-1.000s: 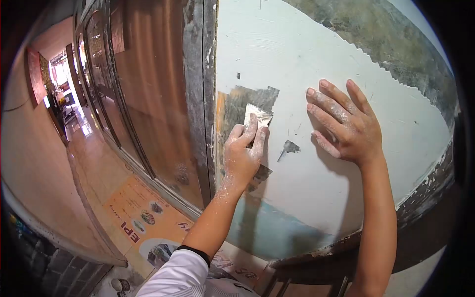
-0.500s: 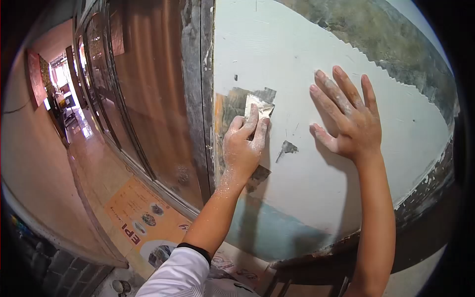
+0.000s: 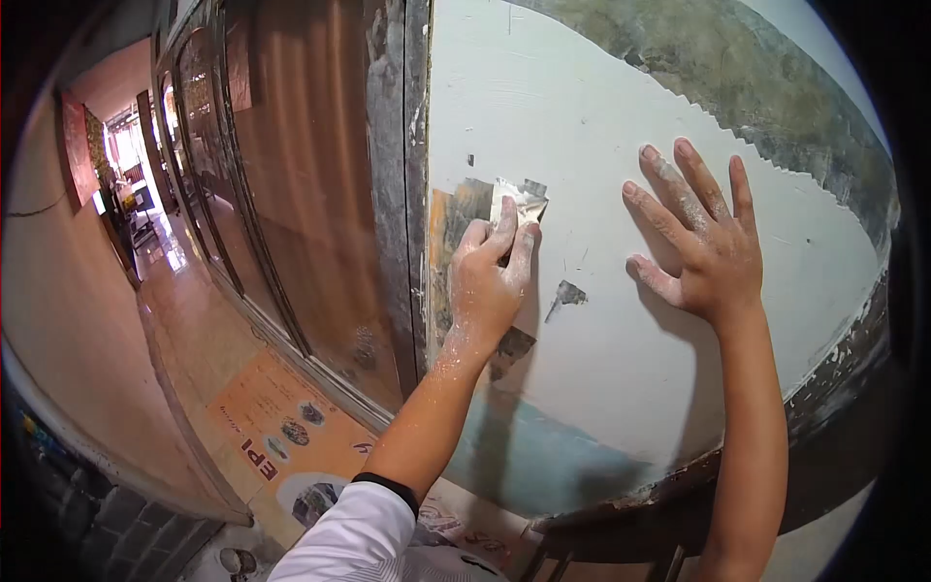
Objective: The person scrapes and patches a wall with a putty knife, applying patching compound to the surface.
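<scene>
My left hand point(image 3: 488, 281), dusted with white, grips a small flat putty scraper point(image 3: 517, 202) smeared with white putty. Its blade lies against the wall, at the upper right of a bare dark grey and orange patch point(image 3: 456, 218). White putty point(image 3: 601, 369) coats most of this wall panel. My right hand point(image 3: 703, 238) is spread over the coated surface to the right, fingers apart and pointing up, with nothing in it. White dust marks its fingers. Between and below my hands is a small grey bare spot point(image 3: 570, 293).
A dark wooden post point(image 3: 396, 194) borders the panel on the left, beside a glazed door point(image 3: 301, 184) with a brown curtain. An orange printed sheet point(image 3: 281, 407) lies on the corridor floor. Grey block work point(image 3: 126, 529) stands at lower left; bare concrete point(image 3: 766, 87) shows above the putty.
The view has shifted slightly. The scraper in my left hand has moved a little up along the patch's edge. My right hand has shifted a little to the right over the wall.
</scene>
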`<state>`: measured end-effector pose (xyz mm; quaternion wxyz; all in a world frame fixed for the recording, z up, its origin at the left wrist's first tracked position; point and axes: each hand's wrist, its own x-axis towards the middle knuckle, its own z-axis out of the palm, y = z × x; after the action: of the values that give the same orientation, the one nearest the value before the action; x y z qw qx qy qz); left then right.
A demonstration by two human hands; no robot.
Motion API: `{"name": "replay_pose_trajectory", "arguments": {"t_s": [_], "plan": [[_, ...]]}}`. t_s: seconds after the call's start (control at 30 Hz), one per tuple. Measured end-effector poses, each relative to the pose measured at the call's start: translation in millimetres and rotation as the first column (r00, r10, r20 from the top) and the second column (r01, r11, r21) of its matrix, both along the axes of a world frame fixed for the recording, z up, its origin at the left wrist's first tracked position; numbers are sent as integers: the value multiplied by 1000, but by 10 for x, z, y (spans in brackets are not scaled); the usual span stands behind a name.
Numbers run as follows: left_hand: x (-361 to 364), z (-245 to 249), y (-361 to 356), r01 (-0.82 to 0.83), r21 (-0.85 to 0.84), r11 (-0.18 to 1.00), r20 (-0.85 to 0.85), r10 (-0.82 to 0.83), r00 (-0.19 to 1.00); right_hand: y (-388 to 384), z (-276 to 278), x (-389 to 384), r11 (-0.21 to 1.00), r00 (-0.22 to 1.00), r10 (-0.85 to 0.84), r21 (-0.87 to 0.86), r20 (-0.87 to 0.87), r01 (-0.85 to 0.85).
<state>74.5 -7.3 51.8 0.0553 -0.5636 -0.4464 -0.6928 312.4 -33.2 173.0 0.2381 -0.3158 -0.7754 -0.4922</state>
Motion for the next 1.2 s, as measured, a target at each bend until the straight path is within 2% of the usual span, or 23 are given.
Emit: {"name": "replay_pose_trajectory", "arguments": {"t_s": [0.13,0.2,0.33,0.37,0.5,0.67,0.87,0.93,0.97,1.0,1.03,1.07,1.1,1.2], "plan": [[22,89,-2,-16,-24,1000,-6,16,1000,0,-9,29,999,999,8,-40,-45,-10],[29,6,8,31,-6,999,43,-31,999,-6,-5,45,998,998,9,-54,-69,-13],[15,22,33,-29,-6,1000,-7,29,1000,-6,-14,73,995,994,14,-95,-110,-25],[38,50,13,18,7,1000,46,-19,999,3,-12,65,994,992,22,-104,-121,-34],[47,-10,60,44,22,999,61,-46,997,33,-28,95,990,986,31,-131,-165,-53],[75,194,-44,17,-47,999,55,-14,998,-11,-18,64,985,980,55,-152,-192,-85],[-55,-231,-138,17,-80,997,11,-16,1000,4,-6,86,977,963,88,-167,-255,-133],[-59,-473,-182,173,111,979,93,-183,979,-5,-11,81,973,957,91,-178,-274,-144],[-15,-663,-44,140,239,961,132,-175,976,-10,-8,82,972,955,93,-183,-282,-149],[-19,-741,-150,142,244,959,134,-179,975,-23,-29,56,970,953,94,-189,-289,-152],[-29,-811,-263,408,66,911,382,-401,833,-26,-51,30,969,952,93,-193,-293,-154],[-23,-862,-352,670,-34,742,631,-504,590,-34,-74,13,968,951,90,-199,-296,-154],[3,-879,-423,676,-26,736,633,-511,581,-62,-165,-40,967,951,86,-205,-298,-151],[85,-866,-561,851,52,522,709,-620,337,-156,-515,-158,965,951,79,-218,-300,-149]]}}
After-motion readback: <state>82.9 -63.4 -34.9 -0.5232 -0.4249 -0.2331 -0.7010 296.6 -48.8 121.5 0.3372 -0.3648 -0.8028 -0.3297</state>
